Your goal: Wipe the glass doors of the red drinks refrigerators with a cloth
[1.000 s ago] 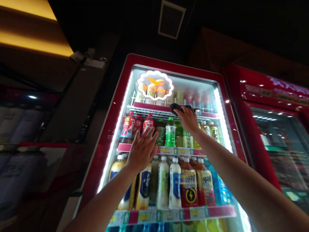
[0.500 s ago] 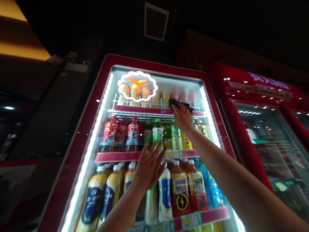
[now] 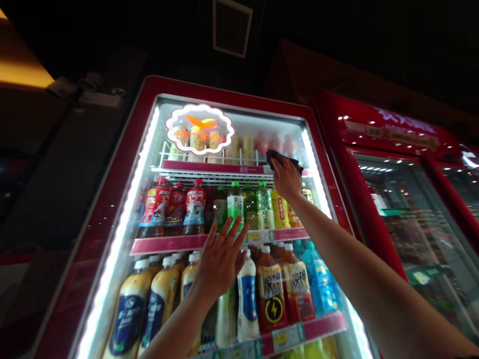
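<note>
In the head view, a tall red-framed drinks fridge [image 3: 144,107] stands in front of me, its glass door lit by white strips. High on the right side of the glass, my right hand [image 3: 286,178] presses a dark cloth [image 3: 277,159] under its fingers, level with the top shelf's edge. Lower and nearer the middle, my left hand [image 3: 220,257] lies against the glass, fingers spread and nothing in it. Behind the door stand rows of bottles, among them a green-capped bottle [image 3: 235,202] and a red-labelled bottle [image 3: 155,204]. A glowing scalloped sign [image 3: 200,129] shows at upper left.
To the right stands a second red fridge [image 3: 337,114] with glass doors. A vent [image 3: 232,27] is set in the dark ceiling. Security light fixtures [image 3: 90,89] hang on the dark wall at left.
My right hand has slid the cloth a little to the right across the glass. The left hand keeps its place on the door. The whole view has shifted slightly to the right.
</note>
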Motion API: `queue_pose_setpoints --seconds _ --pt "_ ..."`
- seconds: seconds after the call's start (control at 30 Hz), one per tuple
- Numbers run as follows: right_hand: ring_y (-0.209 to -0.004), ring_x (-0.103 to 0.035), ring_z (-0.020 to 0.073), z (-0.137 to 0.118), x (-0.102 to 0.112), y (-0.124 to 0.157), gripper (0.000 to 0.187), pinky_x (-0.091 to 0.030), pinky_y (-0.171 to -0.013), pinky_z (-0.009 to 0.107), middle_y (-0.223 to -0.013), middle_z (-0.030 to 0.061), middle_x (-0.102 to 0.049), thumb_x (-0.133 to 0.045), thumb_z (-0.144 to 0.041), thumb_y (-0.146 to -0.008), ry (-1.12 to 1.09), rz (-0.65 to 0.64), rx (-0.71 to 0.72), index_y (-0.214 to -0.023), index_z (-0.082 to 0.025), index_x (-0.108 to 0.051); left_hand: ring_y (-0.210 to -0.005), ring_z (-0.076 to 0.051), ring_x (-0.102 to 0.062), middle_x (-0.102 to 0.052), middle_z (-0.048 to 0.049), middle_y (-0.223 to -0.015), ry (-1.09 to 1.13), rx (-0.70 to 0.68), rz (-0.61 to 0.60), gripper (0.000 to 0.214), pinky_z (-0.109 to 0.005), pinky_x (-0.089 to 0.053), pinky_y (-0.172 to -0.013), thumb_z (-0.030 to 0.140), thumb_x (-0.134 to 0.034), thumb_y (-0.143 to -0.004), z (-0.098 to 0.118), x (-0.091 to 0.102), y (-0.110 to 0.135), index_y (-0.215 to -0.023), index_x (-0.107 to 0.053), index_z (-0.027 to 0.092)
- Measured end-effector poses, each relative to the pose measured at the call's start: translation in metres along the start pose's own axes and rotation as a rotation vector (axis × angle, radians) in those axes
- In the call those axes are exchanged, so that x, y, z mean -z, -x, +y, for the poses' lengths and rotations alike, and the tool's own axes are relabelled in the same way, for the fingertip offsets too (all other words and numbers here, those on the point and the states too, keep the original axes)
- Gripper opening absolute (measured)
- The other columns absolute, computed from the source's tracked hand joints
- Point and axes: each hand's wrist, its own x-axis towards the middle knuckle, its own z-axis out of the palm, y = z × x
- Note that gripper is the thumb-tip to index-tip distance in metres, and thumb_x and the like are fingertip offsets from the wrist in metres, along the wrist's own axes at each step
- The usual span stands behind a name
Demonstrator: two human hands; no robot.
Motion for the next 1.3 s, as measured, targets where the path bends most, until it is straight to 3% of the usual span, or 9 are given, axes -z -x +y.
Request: queue_pose_setpoints --seconds 0.1,0.2,0.33,0.43,0.57,0.7,0.9,1.13,1.3 --pt "-0.140 -0.046 0.0343 0.015 -0.002 0.020 0.056 -0.040 -0.111 0.057 -0.155 0.0150 -0.048 -0.035 -0.024 -0.100 0.039 0.022 -0.159 -0.154 -0.025 -0.046 -0.155 -0.025 -0.029 -0.034 -0.0056 -0.167 0.029 0.009 -0.006 0.071 -0.050 -0.009 -0.131 0.041 -0.050 -0.101 0.001 -0.001 0.000 -0.164 -0.021 0.026" --pt "-0.142 -0.044 0.0333 0.007 -0.009 0.038 0.059 -0.039 -0.112 0.057 -0.156 0.0124 -0.047 -0.036 -0.019 -0.097 0.037 0.009 -0.045 -0.155 -0.029 -0.046 -0.155 -0.026 -0.029 -0.032 -0.0055 -0.168 0.034 0.010 -0.011 0.073 -0.051 -0.009 -0.131 0.041 -0.050 -0.101 0.002 -0.001 0.000 -0.165 -0.018 0.028" --pt "-0.147 -0.038 0.0303 0.007 -0.015 0.015 0.062 -0.038 -0.114 0.054 -0.159 0.0090 -0.044 -0.034 -0.014 -0.095 -0.007 0.010 0.123 -0.153 -0.031 -0.048 -0.155 -0.026 -0.031 -0.032 -0.0053 -0.167 0.027 0.010 -0.016 0.074 -0.051 -0.011 -0.131 0.042 -0.049 -0.101 0.002 0.000 -0.001 -0.165 -0.015 0.029" --pt "-0.143 -0.042 0.0294 0.038 -0.012 -0.008 0.059 -0.039 -0.114 0.051 -0.158 0.0109 -0.045 -0.034 -0.016 -0.097 -0.003 0.039 0.044 -0.153 -0.027 -0.049 -0.154 -0.025 -0.033 -0.035 -0.0046 -0.166 0.016 0.012 -0.020 0.071 -0.051 -0.013 -0.130 0.041 -0.046 -0.103 0.001 0.001 -0.002 -0.165 -0.015 0.029" --pt "-0.135 -0.050 0.0330 0.077 -0.008 0.010 0.055 -0.041 -0.111 0.054 -0.151 0.0177 -0.051 -0.037 -0.018 -0.097 -0.012 0.131 -0.157 -0.150 -0.019 -0.052 -0.152 -0.026 -0.035 -0.037 -0.0055 -0.165 0.011 0.013 -0.015 0.068 -0.052 -0.016 -0.129 0.040 -0.044 -0.104 0.001 0.002 -0.005 -0.165 -0.017 0.028" --pt "-0.136 -0.050 0.0323 0.076 -0.012 0.032 0.056 -0.040 -0.114 0.052 -0.151 0.0144 -0.052 -0.042 -0.015 -0.095 -0.049 0.111 -0.098 -0.149 -0.023 -0.055 -0.152 -0.027 -0.037 -0.038 -0.0074 -0.164 0.042 0.002 0.008 0.070 -0.053 -0.018 -0.128 0.042 -0.045 -0.103 0.000 0.002 -0.007 -0.165 -0.016 0.027" --pt "-0.142 -0.046 0.0293 0.100 -0.006 -0.006 0.055 -0.037 -0.119 0.049 -0.155 0.0103 -0.050 -0.043 -0.015 -0.096 -0.105 0.058 -0.015 -0.149 -0.025 -0.055 -0.151 -0.028 -0.037 -0.038 -0.0062 -0.164 0.058 0.001 0.011 0.071 -0.054 -0.019 -0.128 0.045 -0.045 -0.102 -0.002 0.001 -0.008 -0.165 -0.014 0.031" --pt "-0.139 -0.048 0.0300 0.118 -0.013 0.020 0.056 -0.040 -0.115 0.049 -0.154 0.0088 -0.050 -0.044 -0.015 -0.095 -0.052 0.072 -0.055 -0.148 -0.030 -0.055 -0.151 -0.028 -0.038 -0.039 -0.0063 -0.164 0.081 0.001 0.024 0.068 -0.055 -0.020 -0.127 0.045 -0.044 -0.103 -0.001 -0.001 -0.008 -0.164 -0.017 0.032" --pt "-0.140 -0.048 0.0279 0.136 -0.013 -0.014 0.055 -0.039 -0.117 0.047 -0.156 0.0070 -0.049 -0.043 -0.014 -0.096 -0.058 0.077 0.003 -0.148 -0.029 -0.056 -0.152 -0.028 -0.037 -0.039 -0.0071 -0.164 0.091 -0.015 0.047 0.067 -0.055 -0.018 -0.128 0.045 -0.046 -0.103 -0.003 -0.003 -0.009 -0.164 -0.020 0.032"
